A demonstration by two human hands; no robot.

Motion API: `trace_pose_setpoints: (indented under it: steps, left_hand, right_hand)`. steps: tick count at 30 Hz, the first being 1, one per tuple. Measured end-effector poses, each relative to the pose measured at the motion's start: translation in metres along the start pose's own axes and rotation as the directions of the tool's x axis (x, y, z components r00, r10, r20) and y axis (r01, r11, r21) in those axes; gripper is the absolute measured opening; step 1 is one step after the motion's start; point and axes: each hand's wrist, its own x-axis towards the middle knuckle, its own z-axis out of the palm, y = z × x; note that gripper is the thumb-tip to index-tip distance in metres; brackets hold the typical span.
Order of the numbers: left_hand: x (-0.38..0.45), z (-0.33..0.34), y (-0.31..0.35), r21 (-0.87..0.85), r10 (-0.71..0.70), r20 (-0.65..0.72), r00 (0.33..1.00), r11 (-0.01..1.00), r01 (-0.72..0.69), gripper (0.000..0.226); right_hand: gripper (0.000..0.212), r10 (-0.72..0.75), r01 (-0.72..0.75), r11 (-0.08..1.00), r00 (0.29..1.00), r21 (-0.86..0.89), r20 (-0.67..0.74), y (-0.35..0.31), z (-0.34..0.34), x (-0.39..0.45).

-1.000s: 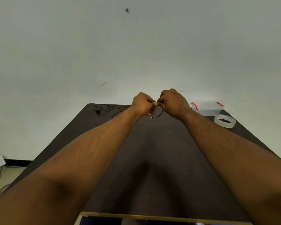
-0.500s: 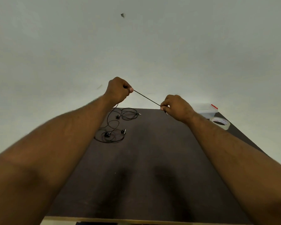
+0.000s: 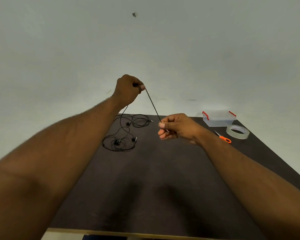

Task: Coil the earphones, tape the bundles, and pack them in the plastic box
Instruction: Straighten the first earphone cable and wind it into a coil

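A black earphone cable is stretched taut between my two hands above the table. My left hand, raised high, pinches its upper part. My right hand, lower and to the right, pinches the plug end, whose metal tip sticks out below the fingers. From my left hand the cable hangs down to loose black loops with earbuds on the table. A second loose earphone lies behind them. The clear plastic box with red latches stands closed at the far right. A roll of clear tape lies beside it.
Orange-handled scissors lie between my right hand and the tape roll. The dark table ends at a pale front edge near me and meets a plain wall at the back.
My hands, held together a second ago, have drawn apart. The left hand rose while the right dropped lower, so the cable now runs steeply between them.
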Motion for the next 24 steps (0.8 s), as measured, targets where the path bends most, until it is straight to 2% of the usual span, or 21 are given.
trace_pose_setpoints:
  steps: [3, 6, 8, 11, 14, 17, 20, 22, 24]
  left_hand:
    - [-0.006, 0.008, -0.003, -0.089, 0.007, 0.029, 1.000, 0.996, -0.004, 0.010]
    - [-0.017, 0.020, -0.010, -0.193, -0.021, 0.091, 0.996, 0.980, 0.038, 0.009]
    - [-0.032, 0.025, -0.010, -0.289, -0.050, 0.139, 0.989, 0.953, 0.089, 0.011]
    - [-0.066, 0.042, -0.013, -0.412, -0.111, 0.267, 0.957, 0.885, 0.218, 0.012]
    - [-0.105, 0.066, -0.025, -0.498, -0.103, 0.353, 0.930, 0.821, 0.280, 0.016]
    - [-0.132, 0.081, -0.044, -0.443, -0.107, 0.324, 0.940, 0.861, 0.251, 0.016]
    - [-0.140, 0.090, -0.069, -0.279, -0.095, 0.177, 0.980, 0.950, 0.143, 0.022]
    - [-0.142, 0.094, -0.082, -0.125, -0.058, 0.184, 0.981, 0.989, 0.082, 0.030]
    - [-0.145, 0.095, -0.087, 0.007, 0.016, 0.250, 0.968, 1.000, -0.019, 0.022]
  right_hand:
    - [0.018, 0.037, -0.079, 0.965, 0.985, 0.249, 0.167, -0.004, 0.015, -0.010]
    - [0.016, -0.066, -0.036, 0.905, 0.972, 0.425, 0.223, -0.010, 0.022, -0.015]
    - [0.017, -0.195, 0.059, 0.842, 0.960, 0.536, 0.202, -0.018, 0.027, -0.017]
    - [0.018, -0.361, 0.221, 0.714, 0.929, 0.664, 0.080, -0.027, 0.039, -0.017]
    - [0.019, -0.421, 0.351, 0.648, 0.905, 0.676, -0.066, -0.019, 0.044, -0.013]
    - [0.015, -0.400, 0.435, 0.709, 0.896, 0.555, -0.191, 0.010, 0.039, -0.003]
    - [0.013, -0.369, 0.429, 0.893, 0.872, 0.138, -0.321, 0.050, 0.032, 0.007]
    - [0.013, -0.388, 0.374, 0.921, 0.870, -0.105, -0.303, 0.077, 0.033, 0.012]
    - [0.013, -0.401, 0.331, 0.900, 0.884, -0.284, -0.239, 0.097, 0.034, 0.016]
